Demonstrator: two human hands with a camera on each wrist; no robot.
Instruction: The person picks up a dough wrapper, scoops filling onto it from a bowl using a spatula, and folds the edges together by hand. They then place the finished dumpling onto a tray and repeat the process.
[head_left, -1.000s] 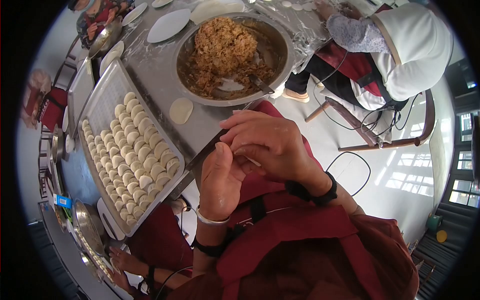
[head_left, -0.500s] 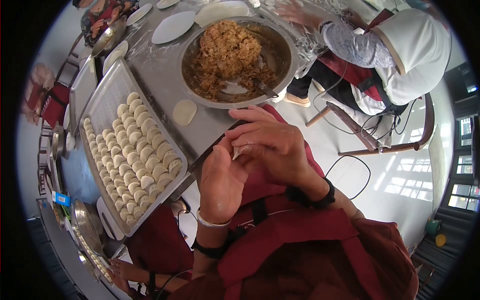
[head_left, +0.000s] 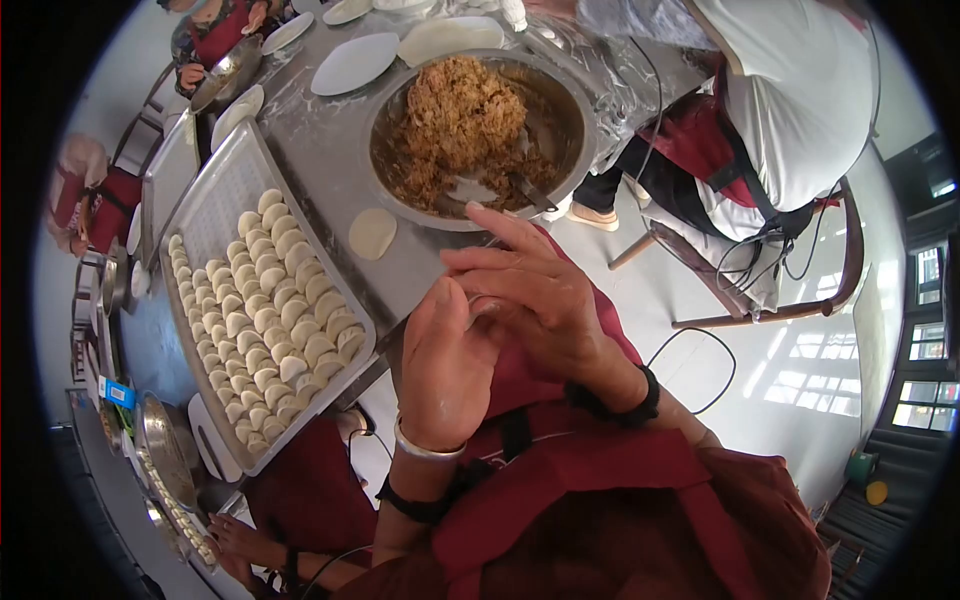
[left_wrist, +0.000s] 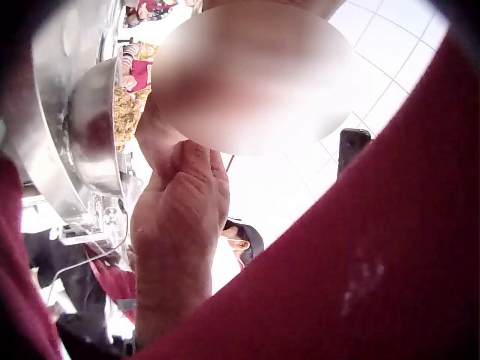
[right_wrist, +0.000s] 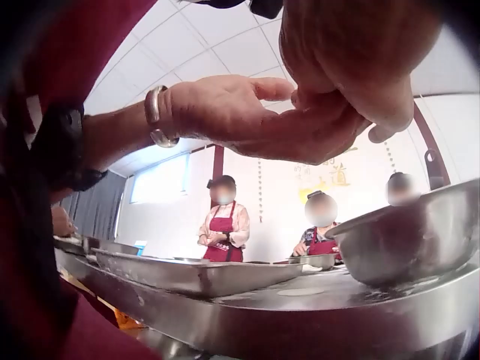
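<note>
In the head view my left hand (head_left: 445,375) and right hand (head_left: 545,300) meet in front of the apron, close to the table's edge. Between them they pinch a dumpling (head_left: 483,305), of which only a sliver of pale dough shows; fingers hide the rest. The right hand bends over the left hand's fingertips, its index finger raised. The right wrist view shows the left hand (right_wrist: 262,124), palm up, under the right hand (right_wrist: 360,60). A round dough wrapper (head_left: 373,234) lies on the table beyond the hands.
A metal tray (head_left: 215,235) with rows of folded dumplings stands at the left. Behind the hands is a large steel bowl (head_left: 585,150) of filling with a spoon (head_left: 533,192). White plates (head_left: 355,65) lie farther back. A person (head_left: 800,110) is at the right; others work around the table.
My hands stay together; the right index finger has lifted and the dough shows less than half a second ago. The person at the right has leaned forward over the table.
</note>
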